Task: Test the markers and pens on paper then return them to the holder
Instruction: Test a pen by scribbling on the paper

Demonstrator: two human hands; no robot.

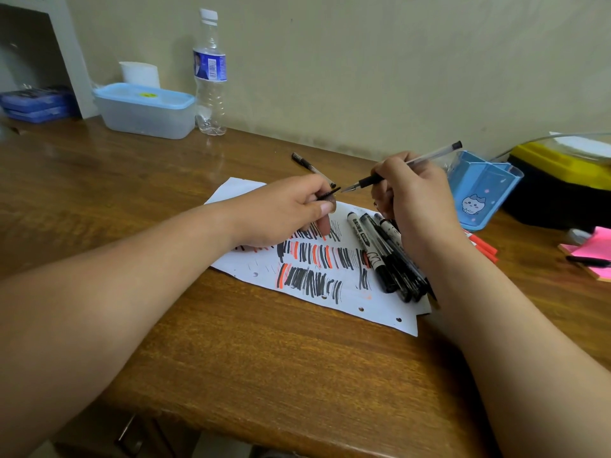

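Note:
My right hand (415,196) grips an uncapped clear pen (426,158), its tip pointing left above the paper. My left hand (287,209) pinches the pen's black cap (330,193), a short gap from the tip. The white paper (264,271) lies on the wooden desk, covered in black and orange scribbles. Several black markers (383,256) lie in a bunch on the paper's right side. Another capped pen (305,163) lies behind the paper. Red pens (482,247) peek out past my right wrist. The blue holder (479,193) with a cat picture stands at right.
A lidded plastic box (145,110), a water bottle (210,74) and a white cup (140,74) stand by the far wall. A black-and-yellow case (562,183) sits behind the holder. Pink sticky notes (591,252) with a pen on them lie at the right edge.

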